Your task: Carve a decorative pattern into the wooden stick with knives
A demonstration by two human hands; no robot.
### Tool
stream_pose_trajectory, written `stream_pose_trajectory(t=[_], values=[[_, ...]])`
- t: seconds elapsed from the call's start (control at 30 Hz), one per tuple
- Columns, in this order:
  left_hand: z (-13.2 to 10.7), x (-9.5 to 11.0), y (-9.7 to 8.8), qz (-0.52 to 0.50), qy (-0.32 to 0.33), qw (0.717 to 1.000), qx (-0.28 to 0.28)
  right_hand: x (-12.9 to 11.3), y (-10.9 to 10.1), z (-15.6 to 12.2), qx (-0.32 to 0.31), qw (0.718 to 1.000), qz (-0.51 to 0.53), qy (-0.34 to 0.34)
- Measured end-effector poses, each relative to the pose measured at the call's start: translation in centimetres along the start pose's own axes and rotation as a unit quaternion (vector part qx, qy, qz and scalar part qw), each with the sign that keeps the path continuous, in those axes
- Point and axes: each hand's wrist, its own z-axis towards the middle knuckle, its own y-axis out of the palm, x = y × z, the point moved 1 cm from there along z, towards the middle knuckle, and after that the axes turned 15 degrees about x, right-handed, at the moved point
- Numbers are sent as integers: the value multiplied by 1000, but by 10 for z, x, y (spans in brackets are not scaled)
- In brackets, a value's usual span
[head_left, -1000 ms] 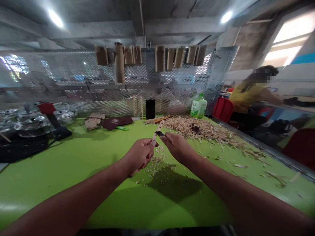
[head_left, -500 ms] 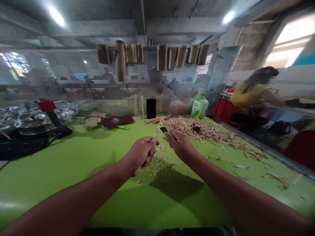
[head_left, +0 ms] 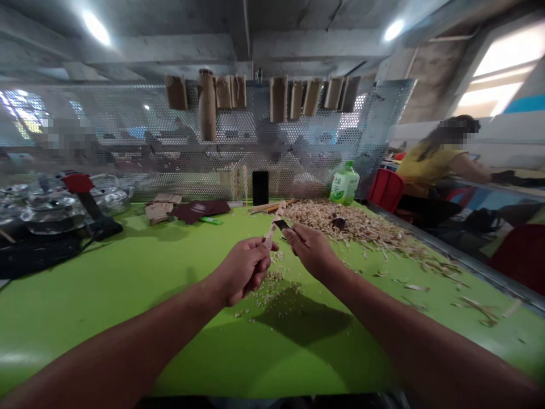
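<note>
My left hand (head_left: 244, 267) is closed around the lower end of a thin pale wooden stick (head_left: 273, 225) that points up and away over the green table (head_left: 128, 295). My right hand (head_left: 309, 247) is closed on a small dark-bladed knife (head_left: 282, 225) whose blade lies against the stick near its top. A small heap of fine wood shavings (head_left: 268, 284) lies on the table right under both hands.
A big pile of shavings (head_left: 353, 222) spreads to the right. At the back stand a green bottle (head_left: 344, 184), a black block (head_left: 260, 188), loose sticks (head_left: 275, 207) and a perforated metal screen (head_left: 170, 142). Metal lids and a red-handled tool (head_left: 85, 199) sit left. A person in yellow (head_left: 430, 162) sits far right.
The knife in my right hand has slid up along the stick, from just above my left fingers towards its top. My left hand has stayed in place.
</note>
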Motion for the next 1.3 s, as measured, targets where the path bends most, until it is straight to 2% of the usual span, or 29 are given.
stream_pose_trajectory(t=[0.17,0.37,0.57,0.73,0.87,1.03,1.3], values=[[0,-3,-2,-5,-6,1000,-13,-1,2,0,-19,1000,-7,5],[-4,-1,1,10,-5,1000,-12,1,5,-1,-40,998,34,25],[-8,7,3,89,12,996,11,-5,0,-1,-33,999,-18,-6],[-13,14,7,167,24,985,32,-9,3,-4,-88,996,-13,11],[-12,10,7,140,33,989,28,-9,3,-5,-62,998,-32,4],[-7,2,4,50,17,999,5,-4,-1,0,-12,1000,-19,5],[-4,3,0,16,8,1000,0,-4,-3,0,-25,999,-21,-3]])
